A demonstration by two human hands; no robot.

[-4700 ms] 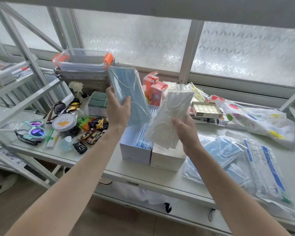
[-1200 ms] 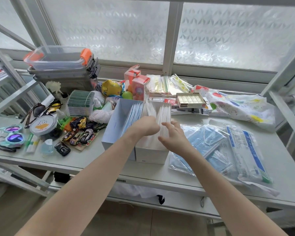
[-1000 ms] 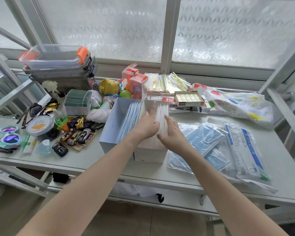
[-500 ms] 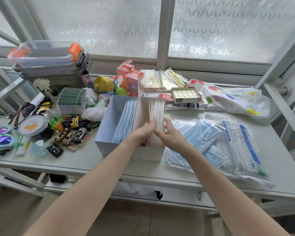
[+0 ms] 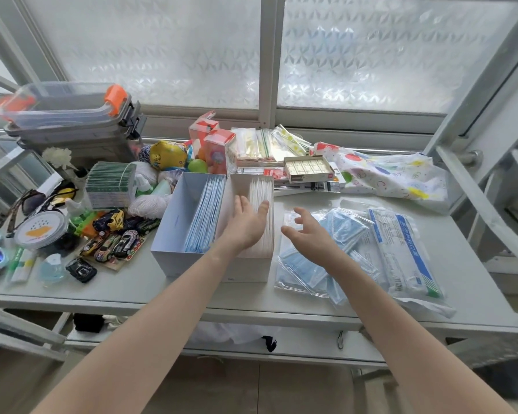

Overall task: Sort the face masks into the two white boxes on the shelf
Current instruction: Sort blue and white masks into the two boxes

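Note:
Two open white boxes stand side by side on the shelf. The left box (image 5: 174,222) holds a row of blue masks (image 5: 205,218) on edge. White masks (image 5: 260,191) fill the right box (image 5: 245,268). My left hand (image 5: 247,224) hovers over the right box, fingers apart, holding nothing. My right hand (image 5: 304,234) is open above a heap of bagged blue masks (image 5: 338,234) lying to the right of the boxes. A long packet with a blue stripe (image 5: 401,249) lies at the heap's right side.
Toy cars (image 5: 114,243), sunglasses (image 5: 33,201), a round tub (image 5: 39,231) and a stack of green packets (image 5: 111,183) crowd the shelf's left. Stacked plastic bins (image 5: 69,121) stand at the back left. Red cartons (image 5: 219,147), zip bags and a patterned bag (image 5: 386,174) line the back.
The blue and white masks held 4.7 s ago are now in the boxes. My right hand has left the white box and moved right over the bagged heap; my left hand has opened.

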